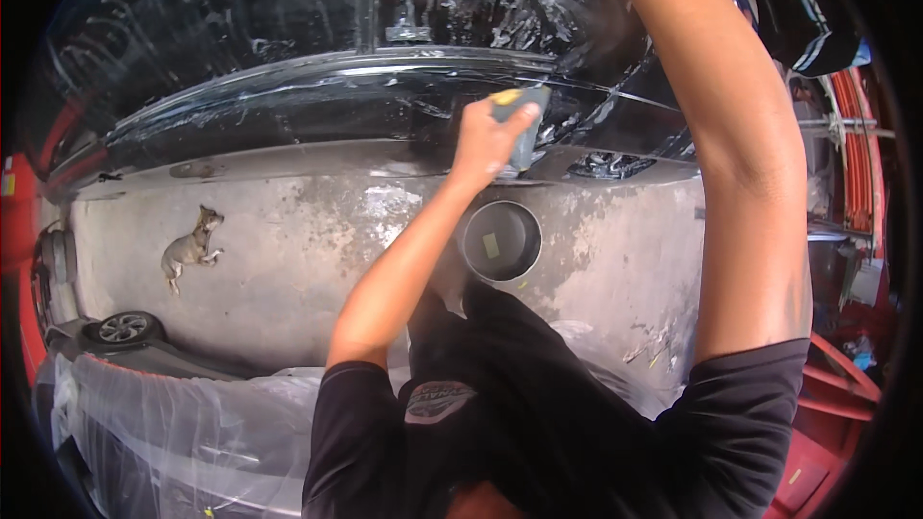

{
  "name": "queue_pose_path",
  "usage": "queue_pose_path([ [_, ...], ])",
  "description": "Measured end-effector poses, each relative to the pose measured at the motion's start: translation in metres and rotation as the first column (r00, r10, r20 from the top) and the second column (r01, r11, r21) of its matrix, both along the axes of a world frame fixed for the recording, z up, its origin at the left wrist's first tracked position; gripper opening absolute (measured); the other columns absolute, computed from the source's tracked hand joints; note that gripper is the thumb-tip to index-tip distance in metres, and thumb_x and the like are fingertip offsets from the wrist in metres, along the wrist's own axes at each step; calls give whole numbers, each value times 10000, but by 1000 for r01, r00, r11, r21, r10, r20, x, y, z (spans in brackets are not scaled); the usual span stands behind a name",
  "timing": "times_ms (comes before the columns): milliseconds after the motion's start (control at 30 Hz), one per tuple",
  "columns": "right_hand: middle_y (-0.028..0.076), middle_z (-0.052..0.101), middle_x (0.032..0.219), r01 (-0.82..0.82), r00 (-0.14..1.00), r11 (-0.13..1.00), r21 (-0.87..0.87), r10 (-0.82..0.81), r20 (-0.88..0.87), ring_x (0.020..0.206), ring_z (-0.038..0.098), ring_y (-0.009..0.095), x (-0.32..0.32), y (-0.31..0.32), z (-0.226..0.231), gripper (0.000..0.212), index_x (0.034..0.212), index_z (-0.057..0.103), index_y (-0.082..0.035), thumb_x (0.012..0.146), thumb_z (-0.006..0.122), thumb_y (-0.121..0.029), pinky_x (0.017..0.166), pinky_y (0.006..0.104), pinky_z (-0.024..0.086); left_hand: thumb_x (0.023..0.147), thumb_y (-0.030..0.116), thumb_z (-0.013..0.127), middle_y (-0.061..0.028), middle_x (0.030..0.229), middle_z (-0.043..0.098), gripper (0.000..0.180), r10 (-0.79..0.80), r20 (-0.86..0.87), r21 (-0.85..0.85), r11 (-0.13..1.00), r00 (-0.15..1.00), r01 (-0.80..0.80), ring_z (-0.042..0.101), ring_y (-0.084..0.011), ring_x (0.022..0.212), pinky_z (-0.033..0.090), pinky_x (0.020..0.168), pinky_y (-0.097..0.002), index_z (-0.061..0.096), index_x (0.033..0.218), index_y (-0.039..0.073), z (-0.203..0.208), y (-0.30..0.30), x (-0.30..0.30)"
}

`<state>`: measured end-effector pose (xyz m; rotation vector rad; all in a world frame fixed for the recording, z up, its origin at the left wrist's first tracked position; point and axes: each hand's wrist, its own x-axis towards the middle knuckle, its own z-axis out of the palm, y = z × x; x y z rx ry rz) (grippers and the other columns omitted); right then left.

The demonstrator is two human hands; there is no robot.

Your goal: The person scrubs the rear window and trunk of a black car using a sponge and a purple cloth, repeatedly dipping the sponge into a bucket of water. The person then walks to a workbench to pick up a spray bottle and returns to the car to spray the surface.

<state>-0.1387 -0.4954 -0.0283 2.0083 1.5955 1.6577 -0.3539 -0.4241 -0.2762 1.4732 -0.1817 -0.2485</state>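
My left hand (488, 141) is closed around a grey sanding block (527, 139) with a yellow patch at its top. It presses the block against the lower side of a wet black car (385, 106), just below the long trim strip. Pale, milky streaks cover the car's side around it. My right arm (740, 135) stretches up and forward past the top edge, so the right hand is out of the picture. Below the left hand, a round bucket (502, 240) of greyish liquid stands on the floor, with a small yellowish rectangle in it.
A dog (192, 248) lies on the wet-patched concrete floor (288, 221) to the left. Behind me, a second car is draped in clear plastic sheeting (192, 432), its wheel (125, 328) uncovered. Red metal framework (841, 375) stands at the right.
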Motion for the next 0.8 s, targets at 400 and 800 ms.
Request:
queue_pose_path([
  [400,189,683,1179,265,325,961,-82,-169,-931,1102,651,397,-219,20,-193,545,1399,549,-79,870,681,-71,971,486,526,1058,346,518,-128,1381,616,434,-133,-446,-809,482,885,-336,603,-327,1265,494,1049,-561,509,1432,126,-37,101,-41],
  [800,266,303,1625,114,128,943,-312,-325,-937,1516,290,446,-343,-77,-232,988,1637,205,-72,845,782,-199,1228,511,304,1092,413,497,-129,1362,610,479,332,-388,-340,816,860,-468,579,-246,1258,503,1038,-440,559,1373,30,-76,3,-109],
])
